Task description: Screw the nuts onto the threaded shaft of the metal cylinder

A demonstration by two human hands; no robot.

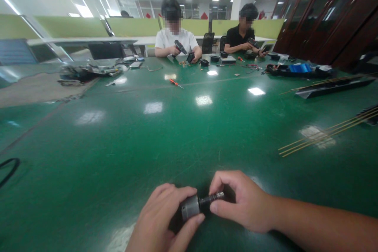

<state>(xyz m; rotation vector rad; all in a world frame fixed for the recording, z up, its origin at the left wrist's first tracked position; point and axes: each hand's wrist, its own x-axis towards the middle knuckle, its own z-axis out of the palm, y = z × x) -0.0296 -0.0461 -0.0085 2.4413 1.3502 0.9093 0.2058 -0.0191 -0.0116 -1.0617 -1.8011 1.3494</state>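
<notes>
Low in the head view, my left hand [165,216] is closed round a grey metal cylinder with a narrower dark shaft [191,208]. Its thumb and fingers press on opposite sides of the wide body, where a small hole shows. The shaft points right and ends in a bright metal tip. My right hand [242,201] pinches this shaft near its tip between thumb and fingers. The part lies nearly level just over the green table [132,145]. What kind of part it is I cannot make out.
An orange screwdriver [175,83] lies farther back. Thin brass-coloured rods [321,136] and a dark metal channel [333,86] lie at right. A black cable [12,171] is at left. Two people sit across the table, each holding a power drill [180,46], among small black boxes [204,62].
</notes>
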